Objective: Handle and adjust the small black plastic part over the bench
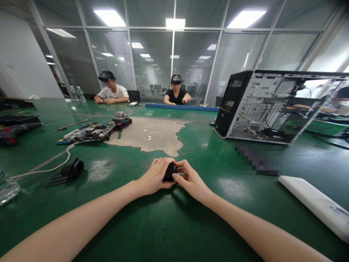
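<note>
A small black object point(169, 173), boxy and dark, sits between my two hands just above the green tabletop point(152, 225). My left hand point(156, 176) wraps around it from the left, fingers over the top and thumb below. From the right, my right hand point(189, 178) pinches its near side between thumb and fingers. Its exact kind I cannot make out, since my fingers cover much of it. Beyond my hands lies a bare, ragged-edged beige patch point(160, 140) of the table surface.
An opened computer case point(234, 105) stands at the right, with a long white object point(311, 203) nearer. At left are a circuit board point(87, 133), a fan-like cooler point(121, 118), a black plastic part point(72, 169), a white cable point(68, 154) and a clear bottle point(9, 191). Two people sit opposite.
</note>
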Demonstrator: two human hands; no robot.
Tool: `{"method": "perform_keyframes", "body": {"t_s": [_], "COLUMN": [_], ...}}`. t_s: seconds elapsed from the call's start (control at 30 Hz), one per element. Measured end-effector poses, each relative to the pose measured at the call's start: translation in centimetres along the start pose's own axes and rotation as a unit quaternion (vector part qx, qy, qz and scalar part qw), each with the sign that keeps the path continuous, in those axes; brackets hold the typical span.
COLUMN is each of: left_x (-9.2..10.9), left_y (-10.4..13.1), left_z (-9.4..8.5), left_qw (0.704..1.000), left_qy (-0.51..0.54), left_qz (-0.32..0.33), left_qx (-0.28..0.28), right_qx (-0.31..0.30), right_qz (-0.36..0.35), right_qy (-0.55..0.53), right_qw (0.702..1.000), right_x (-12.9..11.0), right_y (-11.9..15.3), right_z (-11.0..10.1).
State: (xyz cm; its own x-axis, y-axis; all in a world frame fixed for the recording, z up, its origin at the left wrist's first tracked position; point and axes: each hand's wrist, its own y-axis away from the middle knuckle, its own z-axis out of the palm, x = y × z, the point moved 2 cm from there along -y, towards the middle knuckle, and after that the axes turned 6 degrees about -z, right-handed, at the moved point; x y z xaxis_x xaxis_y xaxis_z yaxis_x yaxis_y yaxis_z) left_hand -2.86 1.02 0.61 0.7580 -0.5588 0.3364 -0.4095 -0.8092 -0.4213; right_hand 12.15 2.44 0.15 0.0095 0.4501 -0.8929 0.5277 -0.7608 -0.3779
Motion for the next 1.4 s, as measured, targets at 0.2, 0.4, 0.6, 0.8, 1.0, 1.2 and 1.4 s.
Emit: {"method": "perform_keyframes", "body": {"t_s": [0.2, 0.4, 0.6, 0.8, 1.0, 1.2, 1.4], "left_x": [-0.1, -0.1, 0.0, -0.1, -0.1, -0.1, -0.3], "left_y": [0.0, 0.0, 0.0, 0.0, 0.0, 0.1, 0.0], "left_z": [0.1, 0.1, 0.0, 0.1, 0.1, 0.0, 0.3], "left_qw": [1.0, 1.0, 1.0, 1.0, 1.0, 1.0, 1.0], "left_qy": [-0.007, -0.006, -0.01, -0.005, -0.005, -0.004, -0.008], "left_qz": [0.002, 0.001, 0.003, 0.006, 0.002, 0.004, 0.004], "left_qx": [0.004, 0.003, -0.001, -0.001, -0.002, 0.002, 0.002], "right_qx": [0.021, 0.009, 0.009, 0.016, -0.005, 0.02, 0.012], "right_qz": [-0.02, 0.025, -0.026, -0.002, 0.01, -0.066, 0.006], "right_qy": [0.004, -0.016, 0.013, -0.013, 0.014, 0.063, 0.011], "right_qw": [1.0, 1.0, 1.0, 1.0, 1.0, 0.996, 1.0], "right_x": [0.4, 0.7, 0.2, 0.9, 0.5, 0.0, 0.6], "right_y": [-0.1, -0.3, -0.1, -0.3, -0.2, 0.0, -0.3], "right_z": [-0.1, -0.1, -0.2, -0.1, -0.1, -0.1, -0.1]}}
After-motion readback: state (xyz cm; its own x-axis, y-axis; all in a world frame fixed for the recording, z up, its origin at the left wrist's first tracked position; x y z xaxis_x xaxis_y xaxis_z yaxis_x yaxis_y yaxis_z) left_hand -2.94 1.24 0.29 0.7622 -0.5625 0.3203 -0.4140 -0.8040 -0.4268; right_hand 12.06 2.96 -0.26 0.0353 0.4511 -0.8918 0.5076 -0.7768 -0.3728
